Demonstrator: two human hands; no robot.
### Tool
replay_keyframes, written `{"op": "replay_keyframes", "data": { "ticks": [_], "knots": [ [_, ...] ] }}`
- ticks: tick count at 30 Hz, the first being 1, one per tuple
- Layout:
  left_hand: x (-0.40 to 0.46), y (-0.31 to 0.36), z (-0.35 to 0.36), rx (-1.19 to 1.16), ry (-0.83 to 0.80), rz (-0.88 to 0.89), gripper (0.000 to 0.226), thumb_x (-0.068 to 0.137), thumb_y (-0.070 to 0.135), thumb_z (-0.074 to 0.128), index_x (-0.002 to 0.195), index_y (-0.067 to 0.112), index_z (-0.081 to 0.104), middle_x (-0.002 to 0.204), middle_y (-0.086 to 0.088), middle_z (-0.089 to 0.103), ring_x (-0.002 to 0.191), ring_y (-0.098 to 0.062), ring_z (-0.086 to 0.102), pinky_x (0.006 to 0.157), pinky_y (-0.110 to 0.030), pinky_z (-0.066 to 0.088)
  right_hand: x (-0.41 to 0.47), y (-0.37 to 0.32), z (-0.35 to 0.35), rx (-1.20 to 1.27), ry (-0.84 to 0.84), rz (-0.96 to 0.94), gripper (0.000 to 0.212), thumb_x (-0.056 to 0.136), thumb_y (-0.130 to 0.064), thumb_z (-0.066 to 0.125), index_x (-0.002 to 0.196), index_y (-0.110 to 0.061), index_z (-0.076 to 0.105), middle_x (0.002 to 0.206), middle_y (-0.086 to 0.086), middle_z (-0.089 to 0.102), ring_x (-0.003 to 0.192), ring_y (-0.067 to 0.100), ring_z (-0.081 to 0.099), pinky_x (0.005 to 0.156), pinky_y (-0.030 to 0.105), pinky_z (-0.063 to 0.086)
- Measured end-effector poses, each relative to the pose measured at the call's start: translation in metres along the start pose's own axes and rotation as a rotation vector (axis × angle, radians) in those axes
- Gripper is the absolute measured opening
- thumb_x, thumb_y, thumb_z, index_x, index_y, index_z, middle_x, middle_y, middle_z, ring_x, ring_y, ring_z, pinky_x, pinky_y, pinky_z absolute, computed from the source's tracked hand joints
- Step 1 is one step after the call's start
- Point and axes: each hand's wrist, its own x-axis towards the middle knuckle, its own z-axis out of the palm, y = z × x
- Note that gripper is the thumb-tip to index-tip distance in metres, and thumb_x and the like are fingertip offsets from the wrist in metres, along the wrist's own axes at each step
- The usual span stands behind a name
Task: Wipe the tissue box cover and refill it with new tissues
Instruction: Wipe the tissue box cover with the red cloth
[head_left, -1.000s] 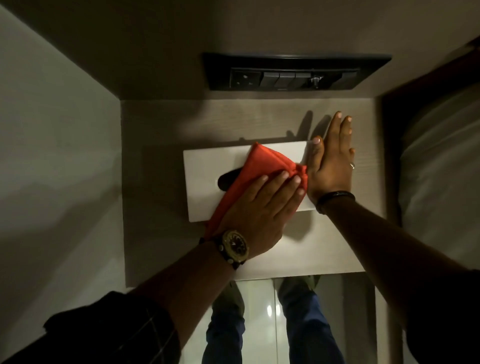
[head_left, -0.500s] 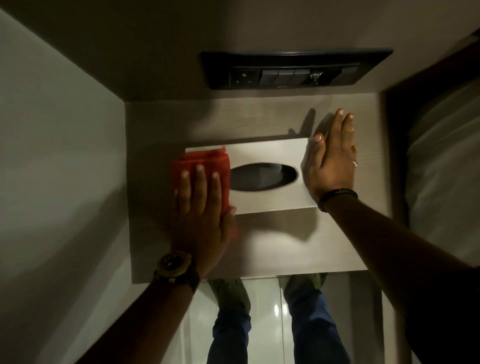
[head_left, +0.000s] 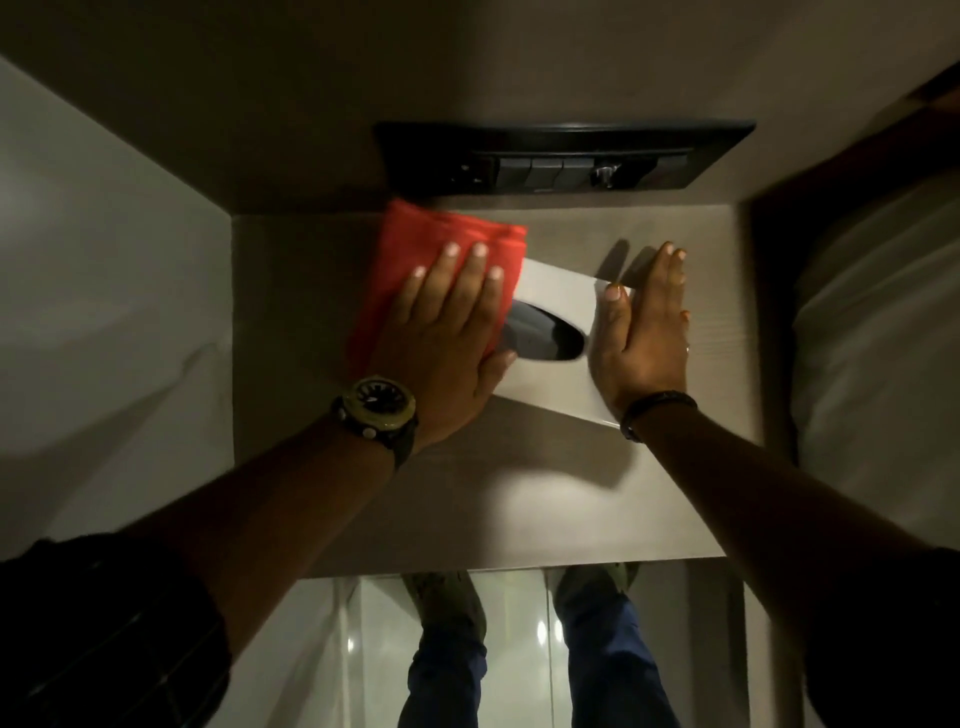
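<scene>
A white tissue box cover (head_left: 558, 296) with a dark oval slot (head_left: 540, 338) lies skewed on a small wooden side table (head_left: 519, 499). My left hand (head_left: 447, 332) presses flat on a folded red cloth (head_left: 415, 244) over the cover's left end. The cloth reaches past the cover's far left corner toward the wall. My right hand (head_left: 641, 332) rests flat against the cover's right end, fingers straight and together. No tissues show in the slot.
A black switch panel (head_left: 561, 156) is mounted on the wall just behind the table. A bed with pale bedding (head_left: 883, 364) stands to the right. A wall (head_left: 104, 312) closes the left side. My legs and a glossy floor (head_left: 519, 649) show below the table's front edge.
My left hand has slid the red cloth from the cover's left end toward its far left corner. The cover has turned, its right end now nearer to me. My right hand stayed on it.
</scene>
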Motion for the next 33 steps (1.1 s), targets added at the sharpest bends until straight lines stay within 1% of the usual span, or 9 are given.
{"op": "replay_keyframes", "data": {
  "ticks": [3, 6, 12, 16, 18, 22, 26, 29, 33],
  "knots": [
    [0.007, 0.028, -0.001, -0.018, -0.026, 0.121, 0.068, 0.098, 0.051, 0.023, 0.151, 0.008, 0.022, 0.16, -0.015, 0.02, 0.148, -0.035, 0.013, 0.119, -0.051, 0.012, 0.002, 0.004, -0.001, 0.001, -0.034, -0.053, 0.07, 0.1, -0.048, 0.027, 0.154, -0.01, 0.005, 0.163, 0.011, 0.005, 0.151, 0.023, 0.004, 0.121, 0.051, 0.013],
    [0.001, 0.021, 0.0, 0.003, -0.03, 0.116, 0.067, 0.099, 0.053, 0.021, 0.152, 0.011, 0.022, 0.16, -0.013, 0.021, 0.148, -0.033, 0.015, 0.119, -0.049, 0.013, 0.006, 0.002, 0.0, -0.013, -0.088, -0.099, 0.073, 0.098, -0.051, 0.026, 0.154, -0.01, 0.006, 0.163, 0.012, 0.006, 0.15, 0.025, 0.005, 0.121, 0.05, 0.013],
    [-0.023, -0.017, 0.003, -0.09, -0.005, -0.244, 0.074, 0.096, 0.056, 0.021, 0.154, 0.011, 0.009, 0.162, -0.015, 0.008, 0.149, -0.031, 0.004, 0.12, -0.048, 0.004, 0.015, -0.002, -0.003, -0.055, -0.173, -0.164, 0.072, 0.097, -0.049, 0.025, 0.154, -0.011, 0.006, 0.163, 0.009, 0.005, 0.15, 0.026, 0.004, 0.122, 0.046, 0.008],
    [-0.021, 0.001, 0.006, -0.073, 0.029, -0.412, 0.073, 0.098, 0.054, 0.021, 0.153, 0.007, 0.013, 0.16, -0.018, 0.014, 0.148, -0.035, 0.01, 0.118, -0.051, 0.006, 0.017, -0.002, -0.002, -0.059, -0.158, -0.164, 0.07, 0.096, -0.048, 0.024, 0.155, -0.012, 0.009, 0.163, 0.008, 0.009, 0.15, 0.025, 0.006, 0.122, 0.047, 0.009],
    [-0.014, 0.022, 0.007, -0.1, 0.049, -0.398, 0.071, 0.098, 0.052, 0.024, 0.152, 0.006, 0.015, 0.16, -0.018, 0.015, 0.148, -0.036, 0.012, 0.119, -0.052, 0.008, 0.016, -0.003, 0.0, -0.031, -0.133, -0.141, 0.068, 0.097, -0.048, 0.023, 0.154, -0.014, 0.01, 0.163, 0.008, 0.011, 0.15, 0.026, 0.007, 0.121, 0.049, 0.011],
    [0.001, 0.07, 0.009, -0.139, 0.073, -0.224, 0.069, 0.098, 0.047, 0.031, 0.151, 0.005, 0.02, 0.159, -0.016, 0.019, 0.148, -0.035, 0.014, 0.118, -0.056, 0.015, 0.014, -0.002, 0.0, -0.029, -0.121, -0.125, 0.065, 0.098, -0.045, 0.024, 0.154, -0.016, 0.01, 0.163, 0.007, 0.013, 0.15, 0.025, 0.007, 0.121, 0.049, 0.014],
    [-0.014, 0.028, 0.011, -0.091, 0.066, -0.102, 0.067, 0.098, 0.049, 0.03, 0.151, 0.009, 0.024, 0.159, -0.014, 0.021, 0.148, -0.033, 0.015, 0.118, -0.054, 0.018, 0.016, -0.002, 0.0, -0.011, -0.145, -0.115, 0.065, 0.097, -0.043, 0.024, 0.155, -0.016, 0.01, 0.163, 0.006, 0.013, 0.15, 0.023, 0.007, 0.122, 0.047, 0.012],
    [-0.035, -0.017, 0.01, -0.055, 0.059, -0.182, 0.069, 0.097, 0.051, 0.027, 0.152, 0.01, 0.017, 0.159, -0.017, 0.018, 0.148, -0.035, 0.014, 0.119, -0.052, 0.012, 0.016, -0.003, -0.001, 0.014, -0.156, -0.109, 0.065, 0.097, -0.041, 0.024, 0.155, -0.015, 0.01, 0.163, 0.006, 0.014, 0.15, 0.023, 0.008, 0.122, 0.048, 0.012],
    [-0.032, -0.003, 0.008, -0.06, 0.054, -0.299, 0.07, 0.097, 0.05, 0.025, 0.152, 0.007, 0.018, 0.159, -0.019, 0.018, 0.147, -0.037, 0.015, 0.119, -0.054, 0.013, 0.014, -0.006, -0.003, 0.019, -0.156, -0.113, 0.065, 0.097, -0.04, 0.025, 0.154, -0.013, 0.012, 0.162, 0.007, 0.015, 0.15, 0.024, 0.009, 0.122, 0.048, 0.013]
  ]
}}
